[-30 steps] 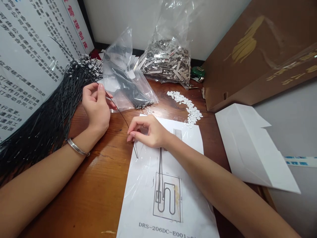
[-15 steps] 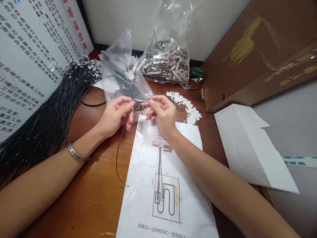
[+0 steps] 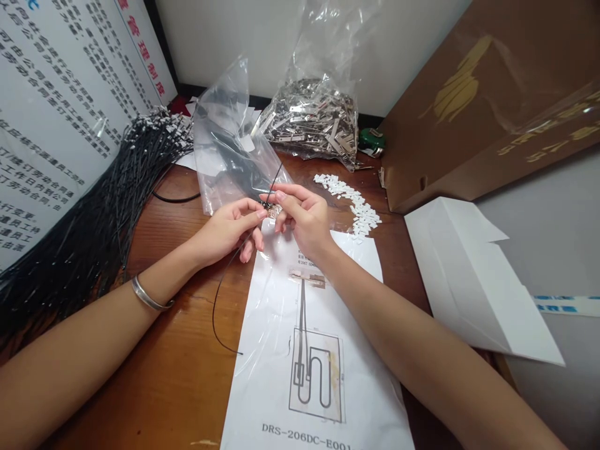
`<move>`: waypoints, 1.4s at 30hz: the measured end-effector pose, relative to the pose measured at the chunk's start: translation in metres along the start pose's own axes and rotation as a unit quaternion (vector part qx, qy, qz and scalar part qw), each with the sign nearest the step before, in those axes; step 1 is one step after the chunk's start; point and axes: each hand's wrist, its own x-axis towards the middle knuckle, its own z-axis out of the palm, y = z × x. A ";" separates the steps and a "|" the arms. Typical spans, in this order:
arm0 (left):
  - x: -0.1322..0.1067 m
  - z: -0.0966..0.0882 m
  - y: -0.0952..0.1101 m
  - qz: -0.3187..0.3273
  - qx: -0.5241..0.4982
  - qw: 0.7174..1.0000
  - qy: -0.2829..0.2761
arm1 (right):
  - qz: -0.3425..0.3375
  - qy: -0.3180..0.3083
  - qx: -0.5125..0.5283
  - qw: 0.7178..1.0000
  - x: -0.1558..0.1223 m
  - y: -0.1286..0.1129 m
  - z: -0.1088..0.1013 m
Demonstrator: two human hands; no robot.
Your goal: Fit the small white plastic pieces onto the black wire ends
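My left hand (image 3: 229, 230) pinches a thin black wire (image 3: 216, 306) that curves down over the wooden table (image 3: 182, 362) toward me. My right hand (image 3: 302, 215) meets it, fingertips pinched on a second black wire (image 3: 274, 177) that runs up into a clear plastic bag (image 3: 229, 150). The two pinches touch just above the top edge of a printed drawing sheet (image 3: 309, 350) under a clear sleeve. Small metal ends lie at the bag's mouth, by my fingertips.
A large bundle of black wires (image 3: 89, 225) lies at the left against a printed board (image 3: 51, 112). A bag of metal strips (image 3: 314, 122) and a scatter of small white pieces (image 3: 356, 203) sit at the back. A brown carton (image 3: 487, 94) and folded white paper (image 3: 473, 275) stand at the right.
Both hands came together at the bag's mouth. The wire that was stretched straight between them now hangs in a loose curve from my left hand. My right hand now pinches another wire.
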 end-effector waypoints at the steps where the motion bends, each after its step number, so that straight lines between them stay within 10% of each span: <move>1: 0.000 0.001 0.000 0.001 0.001 1.000 0.002 | 0.002 -0.002 -0.001 1.000 0.000 0.000 0.000; 7: 0.000 0.004 0.001 -0.009 0.030 0.999 0.006 | 0.003 -0.017 -0.007 1.000 0.000 -0.002 0.002; 15: -0.007 -0.002 0.007 -0.070 0.088 0.988 -0.101 | -0.068 0.241 0.033 0.968 0.012 0.007 -0.004; 23: -0.010 -0.001 0.013 -0.071 0.129 0.979 -0.138 | -0.085 0.317 0.024 0.944 0.016 0.008 -0.007; 42: -0.012 -0.003 0.011 -0.078 0.185 0.965 -0.168 | -0.135 0.346 -0.040 0.928 0.031 0.019 -0.034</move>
